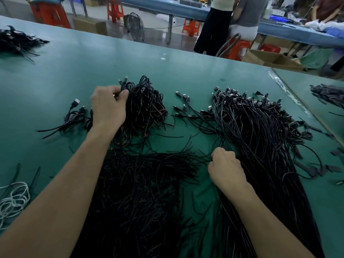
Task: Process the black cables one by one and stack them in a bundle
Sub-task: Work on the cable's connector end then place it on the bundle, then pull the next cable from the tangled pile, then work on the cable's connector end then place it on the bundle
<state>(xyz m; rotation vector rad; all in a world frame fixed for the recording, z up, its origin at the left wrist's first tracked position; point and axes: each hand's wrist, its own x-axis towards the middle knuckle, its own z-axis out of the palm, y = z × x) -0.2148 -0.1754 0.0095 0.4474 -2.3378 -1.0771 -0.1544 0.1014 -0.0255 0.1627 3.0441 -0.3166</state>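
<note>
— So, progress?
— Early, I'd judge: most black cables (pixel 260 136) lie unsorted along the table's (pixel 74 71) near edge; the bundle (pixel 147 105) mid-table is small.
— Hands?
— Apart: my left hand (pixel 108 107) pinches the bundle's top, right hand (pixel 226 168) grips cables.

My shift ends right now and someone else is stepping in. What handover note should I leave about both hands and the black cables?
Left hand: grips cable ends at the top of the tangled black cable heap, mid-table.
Right hand: fingers curled round thin strands at the left edge of the long straight bundle of black USB-plug cables.
Done: that bundle is already large, with its plugs at the far end.
Left: the tangled heap and a small black cable bunch beside the left hand. I cannot tell whether the near loose black cable pile is processed.
</note>
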